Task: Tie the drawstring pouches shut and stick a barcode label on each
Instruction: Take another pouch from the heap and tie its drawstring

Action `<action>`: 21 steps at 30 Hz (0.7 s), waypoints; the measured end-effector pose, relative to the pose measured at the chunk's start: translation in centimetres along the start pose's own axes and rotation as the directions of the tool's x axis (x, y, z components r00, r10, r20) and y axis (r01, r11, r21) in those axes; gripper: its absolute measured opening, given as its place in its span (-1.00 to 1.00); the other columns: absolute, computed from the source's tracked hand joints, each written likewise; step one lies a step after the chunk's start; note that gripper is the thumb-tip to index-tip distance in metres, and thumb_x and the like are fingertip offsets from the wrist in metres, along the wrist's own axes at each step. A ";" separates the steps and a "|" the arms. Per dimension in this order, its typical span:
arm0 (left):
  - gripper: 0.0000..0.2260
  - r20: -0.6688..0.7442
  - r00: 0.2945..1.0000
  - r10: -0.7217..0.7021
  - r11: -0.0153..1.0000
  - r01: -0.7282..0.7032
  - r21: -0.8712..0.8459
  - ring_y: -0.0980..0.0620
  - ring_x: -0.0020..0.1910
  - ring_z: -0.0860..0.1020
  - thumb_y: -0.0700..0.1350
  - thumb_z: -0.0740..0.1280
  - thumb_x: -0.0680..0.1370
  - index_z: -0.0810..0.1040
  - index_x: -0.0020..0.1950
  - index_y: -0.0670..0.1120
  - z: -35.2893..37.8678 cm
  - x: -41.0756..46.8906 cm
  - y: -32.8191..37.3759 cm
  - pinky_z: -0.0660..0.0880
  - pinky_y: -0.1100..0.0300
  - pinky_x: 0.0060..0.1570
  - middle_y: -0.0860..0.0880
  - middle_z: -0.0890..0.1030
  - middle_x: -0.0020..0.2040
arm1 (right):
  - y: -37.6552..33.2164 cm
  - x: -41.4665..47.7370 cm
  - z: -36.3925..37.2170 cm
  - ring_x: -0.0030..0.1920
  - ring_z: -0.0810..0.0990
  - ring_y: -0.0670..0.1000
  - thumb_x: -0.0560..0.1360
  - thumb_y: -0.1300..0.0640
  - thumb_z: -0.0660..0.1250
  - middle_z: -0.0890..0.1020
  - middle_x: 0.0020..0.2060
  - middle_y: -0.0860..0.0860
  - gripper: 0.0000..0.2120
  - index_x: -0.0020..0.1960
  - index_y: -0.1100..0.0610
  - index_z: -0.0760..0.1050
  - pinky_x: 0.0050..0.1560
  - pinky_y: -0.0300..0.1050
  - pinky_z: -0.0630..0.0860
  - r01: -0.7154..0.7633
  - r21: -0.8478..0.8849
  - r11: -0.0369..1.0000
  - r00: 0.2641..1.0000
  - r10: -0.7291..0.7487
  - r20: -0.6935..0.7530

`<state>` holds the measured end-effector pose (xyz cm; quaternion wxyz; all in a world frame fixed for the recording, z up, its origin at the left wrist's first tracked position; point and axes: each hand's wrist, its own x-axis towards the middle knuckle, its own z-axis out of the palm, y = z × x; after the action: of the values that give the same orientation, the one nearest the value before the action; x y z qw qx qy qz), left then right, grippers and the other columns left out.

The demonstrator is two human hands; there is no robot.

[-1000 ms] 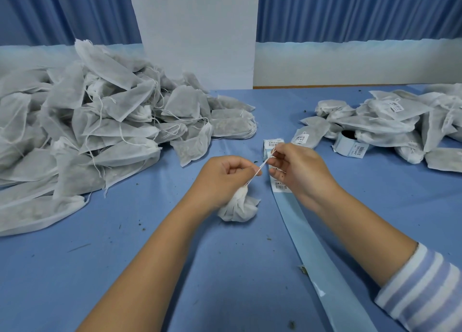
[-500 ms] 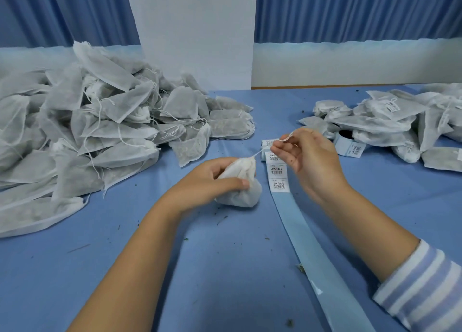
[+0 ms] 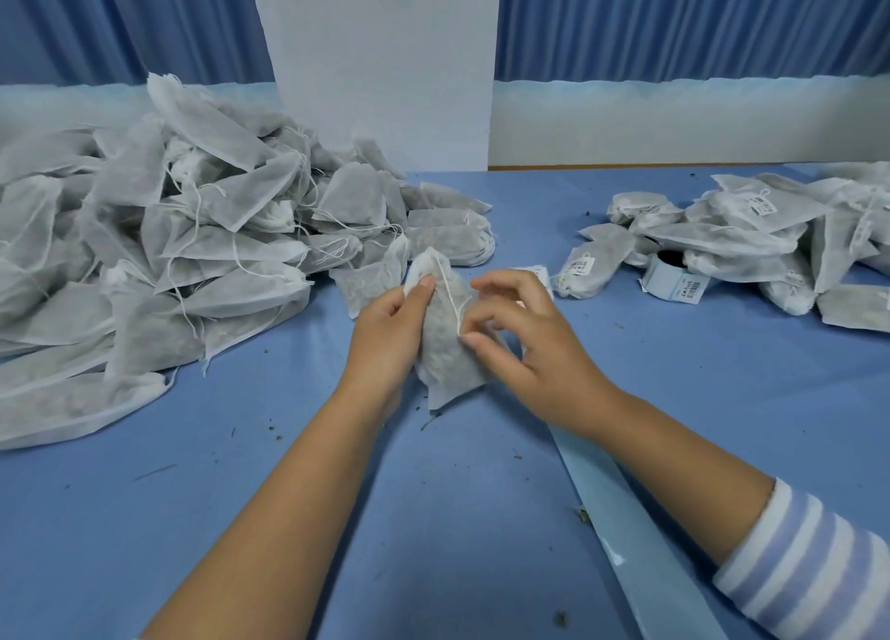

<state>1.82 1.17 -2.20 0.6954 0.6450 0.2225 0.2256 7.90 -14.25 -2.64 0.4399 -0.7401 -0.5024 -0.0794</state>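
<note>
Hands busy: our left hand (image 3: 385, 336) grips small white mesh pouch (image 3: 440, 355); our right hand (image 3: 530, 350) pinches thin white string (image 3: 446, 288) on pouch.

Nothing in front of me was sharp enough to read. A small white barcode label (image 3: 580, 264) sat on a filled grey mesh pouch (image 3: 608, 248), a second barcode label (image 3: 763, 204) on a pouch further back (image 3: 729, 213), and a third barcode label (image 3: 691, 293) on the pale blue label roll (image 3: 667, 278). All their print was blurred.
</note>
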 end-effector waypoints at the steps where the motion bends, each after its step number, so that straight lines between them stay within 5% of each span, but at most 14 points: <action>1: -0.70 0.003 0.999 -0.034 0.999 0.034 -0.036 -0.08 -0.11 0.63 0.03 0.31 0.61 0.62 -0.06 -0.21 0.0 0.1 0.0 0.53 -0.04 -0.03 -0.16 0.69 -0.11 | 0.2 -0.1 0.2 0.30 0.38 -0.17 0.56 0.17 0.32 0.36 0.24 -0.04 -0.95 -0.01 0.08 0.56 0.28 -0.33 0.31 0.007 -0.040 0.999 0.999 -0.006 0.039; 5: -0.76 0.114 0.982 -0.153 0.961 0.175 -0.213 -0.10 0.07 0.67 -0.04 0.24 0.64 0.62 0.14 -0.13 -0.2 0.3 0.1 0.58 0.00 0.07 -0.14 0.71 0.05 | 0.5 -0.2 0.2 0.34 0.30 -0.21 0.57 0.18 0.32 0.34 0.26 -0.06 -0.94 -0.01 0.05 0.54 0.24 -0.44 0.23 -0.045 -0.067 0.997 0.996 0.050 0.075; 8: -0.81 0.265 0.945 -0.190 0.898 0.276 -0.342 -0.02 -0.08 0.69 -0.14 0.28 0.60 0.61 0.11 -0.19 -0.2 0.1 0.5 0.62 0.15 -0.20 -0.13 0.71 -0.02 | 0.5 0.0 0.0 0.29 0.32 -0.30 0.55 0.22 0.34 0.38 0.24 -0.01 -0.92 -0.03 0.05 0.55 0.15 -0.50 0.24 -0.094 -0.014 0.995 0.995 0.095 0.018; 11: -0.88 0.364 0.920 -0.145 0.912 0.267 -0.311 0.01 -0.15 0.69 -0.25 0.35 0.55 0.61 0.04 -0.25 0.1 -0.3 0.6 0.59 0.23 -0.21 -0.13 0.71 -0.10 | 0.5 0.2 -0.3 0.21 0.38 -0.36 0.52 0.25 0.38 0.42 0.20 -0.01 -0.89 -0.04 0.06 0.59 0.12 -0.49 0.27 -0.124 0.037 0.992 0.990 0.126 -0.070; 15: -0.74 0.343 0.930 -0.131 0.950 0.217 -0.227 -0.03 -0.05 0.70 -0.30 0.42 0.50 0.56 0.18 -0.26 0.2 -0.5 0.2 0.62 0.19 -0.14 -0.16 0.71 0.02 | 0.7 0.5 -0.5 0.11 0.46 -0.32 0.50 0.24 0.41 0.46 0.19 -0.04 -0.86 -0.03 0.03 0.65 0.04 -0.46 0.33 -0.187 0.091 0.978 0.980 0.192 -0.055; 21: -0.68 0.297 0.940 -0.166 0.954 0.229 -0.191 -0.11 0.09 0.67 -0.31 0.41 0.51 0.54 0.27 -0.24 0.0 -0.1 -0.2 0.63 0.11 0.03 -0.18 0.69 0.10 | 0.9 1.2 -2.3 0.23 0.44 -0.36 0.55 0.26 0.33 0.53 0.20 -0.19 -0.72 -0.03 -0.11 0.67 0.20 -0.47 0.33 -0.337 0.230 0.913 0.937 0.300 0.181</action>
<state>1.74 1.08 -2.36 0.8068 0.5624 0.1600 0.0851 9.92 -15.22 -1.09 0.5024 -0.7527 -0.4106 0.1121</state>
